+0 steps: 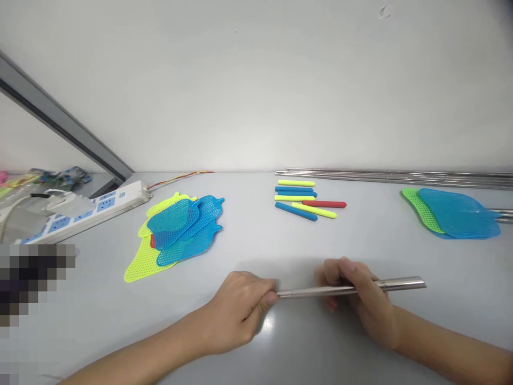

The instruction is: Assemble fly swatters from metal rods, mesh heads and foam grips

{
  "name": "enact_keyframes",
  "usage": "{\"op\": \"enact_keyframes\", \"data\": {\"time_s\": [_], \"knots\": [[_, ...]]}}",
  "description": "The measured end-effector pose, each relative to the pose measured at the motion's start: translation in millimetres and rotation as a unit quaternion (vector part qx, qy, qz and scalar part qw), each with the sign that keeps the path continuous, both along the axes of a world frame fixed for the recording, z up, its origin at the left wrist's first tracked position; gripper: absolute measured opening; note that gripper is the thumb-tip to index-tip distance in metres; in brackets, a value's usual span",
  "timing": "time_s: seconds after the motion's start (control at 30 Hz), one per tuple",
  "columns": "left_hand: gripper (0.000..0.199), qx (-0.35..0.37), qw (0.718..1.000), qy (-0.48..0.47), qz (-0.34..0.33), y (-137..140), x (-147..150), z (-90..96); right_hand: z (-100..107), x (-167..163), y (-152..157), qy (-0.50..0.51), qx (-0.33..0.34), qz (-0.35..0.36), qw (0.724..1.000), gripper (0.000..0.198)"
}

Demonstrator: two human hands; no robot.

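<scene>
One metal rod [312, 292]: held crosswise in both hands over the grey table [248, 235]; slim toward the left, thicker at the right, that end cut at a slant.
Left hand [242, 307]: fist closed around the rod's slim end, thumb and forefinger pinching it.
Right hand [366, 302]: fingers curled about the rod, thumb across it, slanted end projecting beyond; some fingers blurred, firmness of hold cannot be told.
Left mesh heads [174, 224]: overlapping pile, blue and yellow-green, a little red showing.
Right mesh heads [460, 214]: blue over green, metal shafts [505, 213] leaving the view at right.
Coloured sticks [295, 198]: loose group between the two sets of mesh heads; blue and yellow, one red.
Power strip [120, 197]: white with blue sockets, slanting along the left; thin wires [180, 177] run from its far end.
Long rods [393, 175]: bundle lying lengthwise at the table's back edge, far right.
Wall [256, 80]: pale, behind everything.
</scene>
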State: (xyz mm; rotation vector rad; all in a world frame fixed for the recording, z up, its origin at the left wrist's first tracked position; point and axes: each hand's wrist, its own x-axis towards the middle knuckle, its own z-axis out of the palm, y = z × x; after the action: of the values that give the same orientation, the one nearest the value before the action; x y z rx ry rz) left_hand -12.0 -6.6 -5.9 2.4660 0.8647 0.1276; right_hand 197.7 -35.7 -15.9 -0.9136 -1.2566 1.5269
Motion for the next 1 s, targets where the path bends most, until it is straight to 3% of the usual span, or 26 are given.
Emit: {"op": "enact_keyframes", "data": {"time_s": [0.33,1.0], "knots": [[0.028,0.007,1.000,0.011,-0.002,-0.7,1.3,3.3,5.1,4.4,3.7,-0.115,0.018,0.080,0.990,0.046],[0.027,0.000,1.000,0.009,0.000,-0.9,0.6,2.1,12.2,9.7,4.1,-0.264,0.031,0.131,0.955,0.046]]}}
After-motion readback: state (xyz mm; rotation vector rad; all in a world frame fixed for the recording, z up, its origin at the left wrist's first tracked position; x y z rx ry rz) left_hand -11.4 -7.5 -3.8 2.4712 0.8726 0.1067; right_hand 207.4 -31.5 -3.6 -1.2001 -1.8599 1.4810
